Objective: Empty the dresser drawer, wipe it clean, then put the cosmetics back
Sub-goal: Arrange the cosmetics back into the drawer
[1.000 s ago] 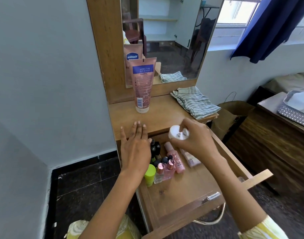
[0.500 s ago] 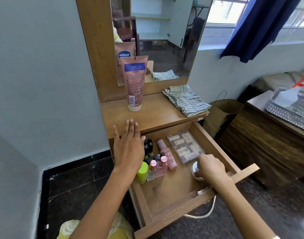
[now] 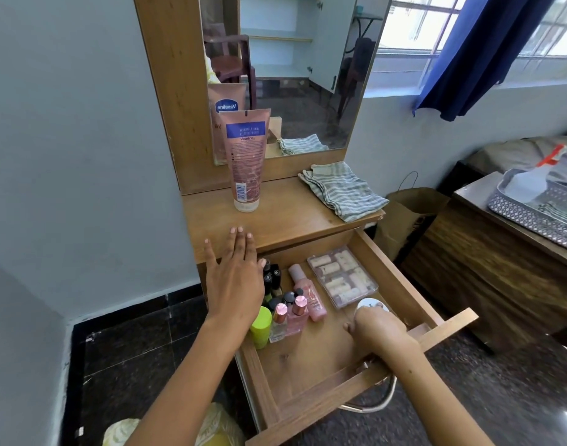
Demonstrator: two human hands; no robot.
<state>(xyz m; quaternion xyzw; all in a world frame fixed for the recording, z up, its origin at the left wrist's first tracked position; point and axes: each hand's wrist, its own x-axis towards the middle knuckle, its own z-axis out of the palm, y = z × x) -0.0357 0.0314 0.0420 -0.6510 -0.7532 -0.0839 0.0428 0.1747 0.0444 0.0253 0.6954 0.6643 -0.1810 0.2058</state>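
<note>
Pale blue walls and a dark tiled floor frame a small wooden dresser, its mirror (image 3: 288,75) throwing back a chair and an open cupboard. On the worktop (image 3: 285,217) a tall pink Vaseline tube (image 3: 246,162) stands cap-down toward the back left, and a folded striped cloth (image 3: 341,189) lies at the back right corner, its edge just over the side.

Below, the drawer (image 3: 311,365) is pulled well out. Small bottles crowd its left wall: black-capped tubes (image 3: 272,280), a lime-green bottle (image 3: 260,326), two rose-capped glass bottles (image 3: 288,321) and a pink bottle (image 3: 308,296) lying flat. A clear compartment box (image 3: 343,281) sits toward the back right.

The person's left hand (image 3: 235,278) hovers flat and open, fingers spread, over the left rim of the drawer and the front edge of the worktop, holding nothing. The right hand (image 3: 377,328) is curled over a round white jar (image 3: 370,307) on the drawer floor near the right wall; whether it is gripped or let go cannot be told.

With most cosmetics in the drawer and the cloth folded, this reads as the putting-back stage, with the tube left to return. The risks seem plain. The upright glass bottles stand tightly packed, and a brush from the left wrist or a jolt to the drawer could topple them together. The tube, balanced on its narrow cap, could tip if knocked. The long overhang of the drawer may sag or slip under a leaning arm.
</note>
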